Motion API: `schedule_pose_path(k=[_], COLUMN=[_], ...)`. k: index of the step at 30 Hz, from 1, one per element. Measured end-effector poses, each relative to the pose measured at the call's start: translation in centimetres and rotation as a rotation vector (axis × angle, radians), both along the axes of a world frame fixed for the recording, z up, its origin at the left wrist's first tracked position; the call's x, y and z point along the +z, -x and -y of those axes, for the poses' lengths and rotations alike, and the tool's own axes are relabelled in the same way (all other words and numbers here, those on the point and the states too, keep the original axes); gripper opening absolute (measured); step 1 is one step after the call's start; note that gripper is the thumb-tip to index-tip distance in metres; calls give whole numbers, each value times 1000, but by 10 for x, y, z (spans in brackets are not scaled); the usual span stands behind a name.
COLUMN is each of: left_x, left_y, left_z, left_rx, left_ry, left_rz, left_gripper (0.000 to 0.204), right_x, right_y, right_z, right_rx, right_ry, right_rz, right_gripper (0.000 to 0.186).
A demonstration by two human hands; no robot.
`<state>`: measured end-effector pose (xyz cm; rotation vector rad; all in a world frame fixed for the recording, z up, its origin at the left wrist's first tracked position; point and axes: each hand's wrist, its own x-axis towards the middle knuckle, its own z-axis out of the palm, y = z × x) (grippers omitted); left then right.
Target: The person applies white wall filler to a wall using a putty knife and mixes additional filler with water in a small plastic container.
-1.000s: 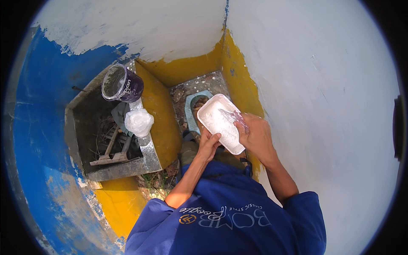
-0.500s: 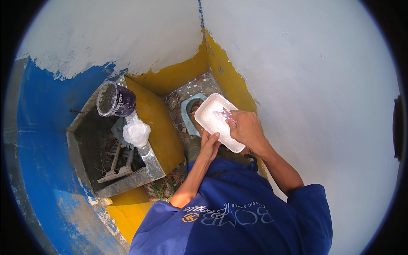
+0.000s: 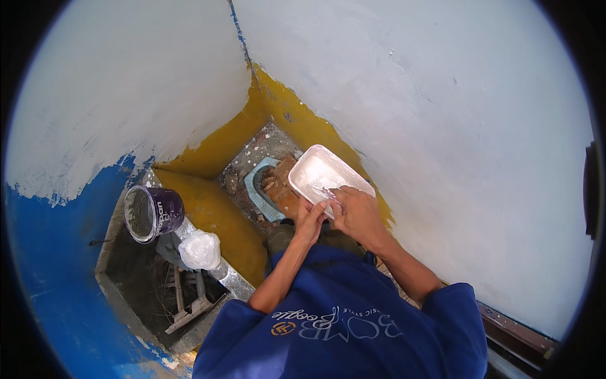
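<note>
My left hand (image 3: pixel 309 221) grips the near edge of a shallow white tray (image 3: pixel 346 169), its thumb on the rim. White paste (image 3: pixel 314 169) coats the tray's inside. Fingers of my right hand (image 3: pixel 360 213) are closed round a small purplish spreader (image 3: pixel 329 193) smeared with white, probably a putty knife, mostly covered by the hand. Its tip is down in the near part of the tray, close to my left thumb.
On the ledge of a concrete basin (image 3: pixel 113 287) at left stand a dark purple bucket (image 3: pixel 168 210) and a white plastic bundle (image 3: pixel 201 250). Wooden pieces (image 3: pixel 189 314) lie inside the basin. A light-blue squat toilet (image 3: pixel 255 186) lies below the tray. A white-coated wall (image 3: pixel 454 158) rises close on my right.
The view has turned, so the corner and bucket sit further left. My right hand has drawn the spreader from the tray's middle toward its near edge, beside my left thumb.
</note>
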<state>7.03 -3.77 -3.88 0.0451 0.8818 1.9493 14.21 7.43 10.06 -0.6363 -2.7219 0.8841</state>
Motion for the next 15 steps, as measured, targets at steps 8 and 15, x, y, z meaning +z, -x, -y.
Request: schedule_pose_path(k=[8,15], left_x=[22,34], left_y=[38,56], left_z=[11,15], left_rx=[-194,-381], left_ry=[-45,-121], left_rz=[46,35], left_gripper=[68,66], right_x=[9,14], right_y=[21,8], right_z=[-3,25], right_rx=[-270,-349], right_ry=[-99,-152], right_rz=[128,35], right_gripper=[22,15])
